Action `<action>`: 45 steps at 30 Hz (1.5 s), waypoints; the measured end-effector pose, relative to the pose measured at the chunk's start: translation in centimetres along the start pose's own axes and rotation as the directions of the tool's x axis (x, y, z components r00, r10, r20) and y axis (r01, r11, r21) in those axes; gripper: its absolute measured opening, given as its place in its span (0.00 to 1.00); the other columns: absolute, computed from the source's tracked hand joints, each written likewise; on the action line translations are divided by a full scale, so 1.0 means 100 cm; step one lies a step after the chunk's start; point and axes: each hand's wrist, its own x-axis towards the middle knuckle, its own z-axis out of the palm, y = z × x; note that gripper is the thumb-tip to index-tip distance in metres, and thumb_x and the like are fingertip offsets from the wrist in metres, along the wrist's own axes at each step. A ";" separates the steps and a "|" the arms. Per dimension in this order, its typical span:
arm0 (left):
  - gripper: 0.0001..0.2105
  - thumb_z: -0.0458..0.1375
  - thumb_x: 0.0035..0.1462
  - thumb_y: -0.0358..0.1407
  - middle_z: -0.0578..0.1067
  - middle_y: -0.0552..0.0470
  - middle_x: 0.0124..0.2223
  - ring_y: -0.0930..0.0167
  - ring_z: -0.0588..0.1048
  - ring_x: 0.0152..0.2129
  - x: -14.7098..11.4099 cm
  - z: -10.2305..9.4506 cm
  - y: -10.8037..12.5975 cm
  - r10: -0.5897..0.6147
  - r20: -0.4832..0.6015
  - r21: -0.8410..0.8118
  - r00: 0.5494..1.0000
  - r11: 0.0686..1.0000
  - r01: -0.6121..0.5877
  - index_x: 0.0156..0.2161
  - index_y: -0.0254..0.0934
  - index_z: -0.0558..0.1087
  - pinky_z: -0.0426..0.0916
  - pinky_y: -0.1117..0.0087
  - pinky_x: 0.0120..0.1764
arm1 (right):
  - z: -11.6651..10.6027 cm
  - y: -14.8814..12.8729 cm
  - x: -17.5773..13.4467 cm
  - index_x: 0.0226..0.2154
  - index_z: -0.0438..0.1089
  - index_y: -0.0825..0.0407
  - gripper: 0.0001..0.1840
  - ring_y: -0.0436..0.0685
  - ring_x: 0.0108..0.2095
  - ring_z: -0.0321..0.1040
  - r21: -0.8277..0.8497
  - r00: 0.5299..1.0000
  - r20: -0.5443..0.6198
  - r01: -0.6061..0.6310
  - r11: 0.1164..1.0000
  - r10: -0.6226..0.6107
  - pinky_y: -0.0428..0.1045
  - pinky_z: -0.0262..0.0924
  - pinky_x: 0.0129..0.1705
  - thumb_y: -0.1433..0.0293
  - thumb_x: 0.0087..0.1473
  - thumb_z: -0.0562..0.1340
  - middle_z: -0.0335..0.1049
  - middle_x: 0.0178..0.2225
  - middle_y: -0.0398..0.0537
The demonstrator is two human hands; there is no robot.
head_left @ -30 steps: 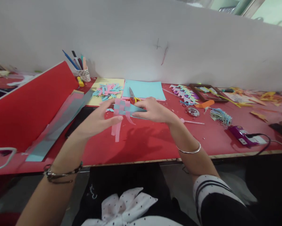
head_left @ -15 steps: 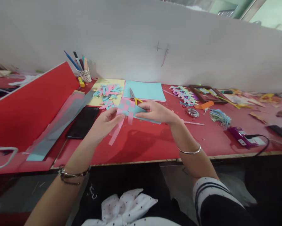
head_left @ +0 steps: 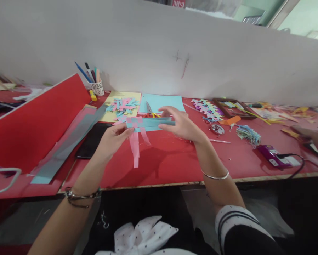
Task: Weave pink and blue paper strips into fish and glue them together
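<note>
A small weave of pink and light-blue paper strips (head_left: 145, 122) is held up over the red table, with loose pink ends hanging down. My left hand (head_left: 113, 138) pinches its left end between thumb and fingers. At the right end, the long blue strips run between the curved fingers and thumb of my right hand (head_left: 182, 124). The thumb lies over the lower blue strip, and the fingertips arch above it, partly hidden. Just behind the weave lie yellow-handled scissors (head_left: 149, 109) on a light-blue sheet (head_left: 169, 102).
Cut pink and blue pieces (head_left: 123, 104) lie on a yellow sheet. To the left are a black phone (head_left: 91, 143), long paper strips (head_left: 60, 152), a red board (head_left: 37, 124) and a pen cup (head_left: 97, 88). A purple device (head_left: 273, 156) and another person's hand (head_left: 311, 136) are at right.
The weave has turned more level, and its pink ends hang straighter. My right hand's fingers have lifted and spread wider around the blue strips. The other person's hand has come further into view.
</note>
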 end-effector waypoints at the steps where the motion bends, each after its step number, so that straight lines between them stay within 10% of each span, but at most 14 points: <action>1: 0.12 0.58 0.40 0.42 0.61 0.60 0.17 0.78 0.59 0.18 0.001 0.001 -0.002 -0.019 0.004 -0.056 1.000 0.998 0.019 0.17 0.37 0.64 0.55 0.74 0.23 | 0.003 0.003 -0.002 0.43 0.61 0.49 0.19 0.55 0.42 0.62 0.032 0.994 -0.104 -0.020 0.999 0.023 0.54 0.52 0.46 0.65 0.46 0.60 0.66 0.40 0.48; 6: 0.14 0.63 0.31 0.43 0.67 0.59 0.21 0.78 0.63 0.18 0.008 0.008 -0.011 -0.149 0.051 -0.320 0.988 0.934 0.157 0.24 0.36 0.69 0.61 0.74 0.25 | 0.026 0.013 -0.009 0.41 0.60 0.51 0.17 0.54 0.39 0.63 0.238 0.880 -0.433 -0.099 0.966 0.197 0.52 0.57 0.44 0.63 0.48 0.57 0.63 0.39 0.50; 18: 0.18 0.65 0.29 0.44 0.73 0.56 0.25 0.75 0.69 0.20 0.022 0.020 -0.027 -0.172 0.170 -0.307 0.970 0.926 0.218 0.28 0.36 0.72 0.68 0.71 0.29 | 0.044 0.014 0.001 0.28 0.70 0.50 0.07 0.54 0.38 0.65 0.194 0.990 0.038 -0.140 0.971 0.135 0.53 0.52 0.46 0.66 0.48 0.59 0.71 0.35 0.46; 45: 0.10 0.60 0.38 0.41 0.71 0.56 0.18 0.72 0.70 0.17 0.025 0.031 -0.039 -0.174 0.191 -0.145 0.966 0.968 0.203 0.22 0.35 0.69 0.66 0.70 0.27 | 0.066 0.021 -0.001 0.25 0.69 0.52 0.09 0.52 0.32 0.66 0.229 0.968 0.032 -0.250 0.941 0.250 0.51 0.53 0.40 0.66 0.50 0.56 0.72 0.29 0.44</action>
